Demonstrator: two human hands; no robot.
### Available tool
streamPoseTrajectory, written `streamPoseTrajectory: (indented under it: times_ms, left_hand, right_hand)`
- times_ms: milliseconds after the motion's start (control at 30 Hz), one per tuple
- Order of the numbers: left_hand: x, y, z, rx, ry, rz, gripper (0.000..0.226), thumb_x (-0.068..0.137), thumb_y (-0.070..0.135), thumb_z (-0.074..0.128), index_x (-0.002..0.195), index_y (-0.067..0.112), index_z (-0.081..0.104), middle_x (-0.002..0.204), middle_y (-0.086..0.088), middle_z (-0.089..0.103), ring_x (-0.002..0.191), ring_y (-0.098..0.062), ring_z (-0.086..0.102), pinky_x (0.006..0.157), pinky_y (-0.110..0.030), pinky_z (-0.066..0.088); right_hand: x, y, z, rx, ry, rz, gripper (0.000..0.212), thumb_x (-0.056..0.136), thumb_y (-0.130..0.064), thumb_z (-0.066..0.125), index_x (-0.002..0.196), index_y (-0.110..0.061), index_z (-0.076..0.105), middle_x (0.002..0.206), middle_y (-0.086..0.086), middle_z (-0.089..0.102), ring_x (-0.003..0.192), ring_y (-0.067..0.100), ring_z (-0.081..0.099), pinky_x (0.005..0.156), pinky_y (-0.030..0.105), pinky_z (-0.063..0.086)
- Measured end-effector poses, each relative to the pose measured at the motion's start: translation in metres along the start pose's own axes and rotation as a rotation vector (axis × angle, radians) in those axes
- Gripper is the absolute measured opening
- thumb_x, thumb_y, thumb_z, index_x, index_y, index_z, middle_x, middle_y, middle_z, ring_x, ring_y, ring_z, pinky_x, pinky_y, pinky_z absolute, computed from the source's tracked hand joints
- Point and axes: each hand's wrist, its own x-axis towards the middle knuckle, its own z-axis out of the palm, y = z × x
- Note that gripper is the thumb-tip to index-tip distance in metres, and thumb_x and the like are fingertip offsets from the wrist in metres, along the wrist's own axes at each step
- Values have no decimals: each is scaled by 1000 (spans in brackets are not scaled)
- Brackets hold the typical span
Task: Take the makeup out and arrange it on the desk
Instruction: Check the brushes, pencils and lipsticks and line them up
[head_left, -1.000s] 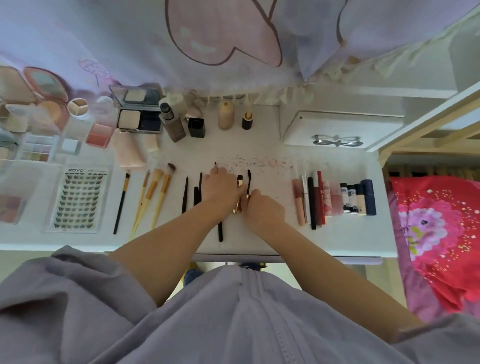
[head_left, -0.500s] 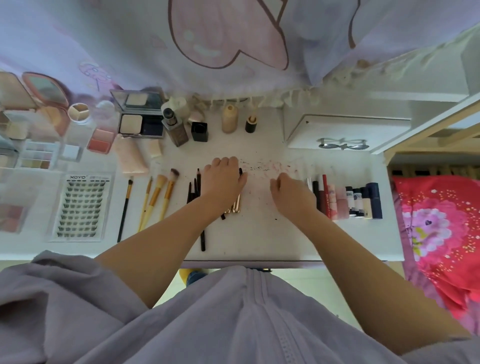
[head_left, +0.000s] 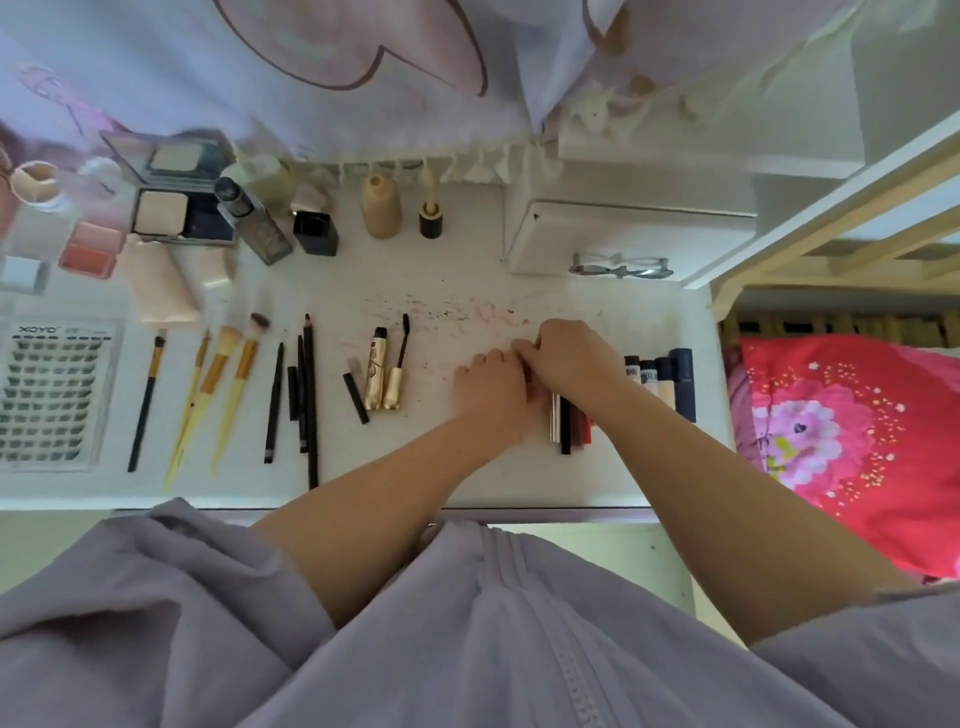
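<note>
On the white desk (head_left: 467, 478) the makeup lies in rows. My left hand (head_left: 488, 387) and my right hand (head_left: 571, 358) meet over the left end of a row of lip sticks and pens (head_left: 569, 426), near the desk's right side. The fingers of both hands are curled round one stick of that row, which they mostly hide. Left of my hands lie a gold mascara tube (head_left: 375, 382) and its wand (head_left: 399, 371), both untouched. Further left are black pencils (head_left: 307, 400) and several yellow-handled brushes (head_left: 223, 384).
A false-lash tray (head_left: 52, 395) lies far left. Compacts (head_left: 176, 208), bottles (head_left: 254, 221) and a beige bottle (head_left: 382, 208) stand at the back. Small tubes (head_left: 670, 384) end the row at the right. Glasses (head_left: 621, 267) lie on a white box (head_left: 623, 234). Red bedding (head_left: 857, 441) adjoins the desk.
My left hand has left the gold mascara and moved right to join my right hand at the lip row. The mascara tube and wand now lie uncovered.
</note>
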Motion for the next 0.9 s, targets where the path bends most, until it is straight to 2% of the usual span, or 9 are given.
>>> streamPoseTrajectory:
  times_ms: [100, 233, 367, 533, 667, 733, 833, 900]
  left_hand:
    - [-5, -11, -5, -74, 19, 18, 34, 93, 29, 43, 119, 8, 48, 117, -8, 52, 109, -25, 49, 84, -32, 37]
    - [-23, -40, -28, -166, 62, 157, 23, 91, 23, 47, 107, 7, 50, 106, -8, 52, 100, -24, 48, 74, -32, 40]
    - [-48, -78, -65, -222, 151, 255, 22, 99, 30, 38, 108, 13, 49, 89, 2, 51, 73, -18, 50, 62, -32, 40]
    - [-76, -111, -105, -46, 234, 343, 28, 100, 35, 32, 110, 16, 50, 87, 8, 49, 71, -17, 52, 61, -30, 38]
    - [-88, -127, -131, -80, 222, 290, 28, 100, 36, 30, 109, 19, 51, 69, 11, 44, 60, -10, 44, 53, -24, 32]
    - [-92, -135, -140, -144, 229, 292, 28, 100, 35, 32, 108, 18, 53, 63, 11, 43, 56, -5, 41, 51, -20, 31]
    - [-97, -147, -148, -135, 265, 317, 29, 100, 35, 33, 108, 18, 54, 63, 11, 43, 57, -6, 42, 54, -22, 33]
    - [-100, -152, -151, -121, 286, 334, 28, 99, 36, 34, 107, 19, 54, 63, 12, 43, 57, -5, 42, 53, -21, 32]
  right_hand:
    - [2, -4, -3, 87, -80, 9, 43, 93, -42, 48, 62, -12, 46, 66, 3, 52, 72, 24, 54, 65, 30, 41]
    - [-12, -19, -23, 298, -295, 21, 35, 95, -34, 45, 77, -9, 62, 57, -1, 51, 46, 12, 42, 47, 23, 31]
    - [-36, -36, -47, 573, -421, -8, 40, 99, -41, 39, 78, -11, 57, 47, -6, 40, 36, 7, 28, 37, 18, 23]
    - [-68, -82, -55, 609, -366, -106, 50, 99, -47, 34, 65, -14, 50, 42, -6, 36, 36, 9, 27, 44, 21, 22]
    - [-83, -114, -56, 481, -101, -329, 50, 100, -43, 34, 59, -15, 47, 48, -4, 42, 32, 2, 33, 50, 20, 29]
    - [-88, -119, -58, 492, -25, -421, 48, 99, -43, 37, 64, -14, 51, 51, -5, 44, 37, 1, 36, 51, 19, 31]
    - [-96, -121, -66, 629, -116, -444, 38, 97, -43, 43, 82, -12, 59, 57, -5, 49, 44, 4, 37, 47, 18, 31]
    - [-99, -123, -71, 635, -193, -409, 46, 97, -49, 38, 83, -12, 63, 53, -5, 49, 43, 6, 37, 44, 18, 29]
